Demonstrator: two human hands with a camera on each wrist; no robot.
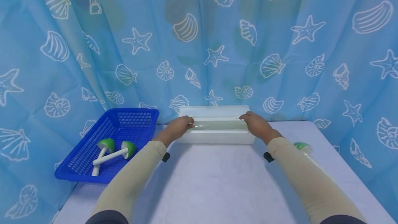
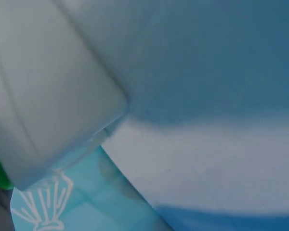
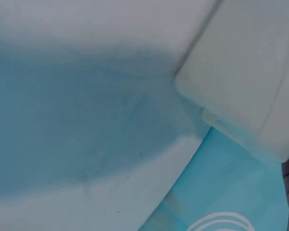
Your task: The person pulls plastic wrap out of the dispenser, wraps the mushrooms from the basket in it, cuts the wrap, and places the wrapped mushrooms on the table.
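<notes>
Basket [image 1: 136, 120] of blue plastic, at the left end of the bench [image 1: 217, 175], holds two green-capped toy mushrooms [image 1: 110, 157], one stem across the other. Next, the left hand [image 1: 177, 128] has its fingers curled at the left end of a long white box [image 1: 217, 137], apparently pinching clear film [image 1: 220, 125] that spans the opening below a tipped-back lid [image 1: 214, 111]. The right hand [image 1: 258, 125] does likewise at the other end; whether some rim is caught too, I cannot tell. Farther right, another mushroom [image 1: 301, 145] lies partly hidden by the right sleeve [image 1: 295, 165].

An uneven pull could, I judge, crease the film or make it cling to itself, and a loose pinch would let a corner slip. The box sits near the bench's rear edge, so a backward shove might leave it overhanging.

Both wrist views show that edge near the box's corners, a stretch the box hides in the head view. Only the head view gives lid and film. A green sliver [image 2: 0, 171] in the left wrist view I cannot identify.
</notes>
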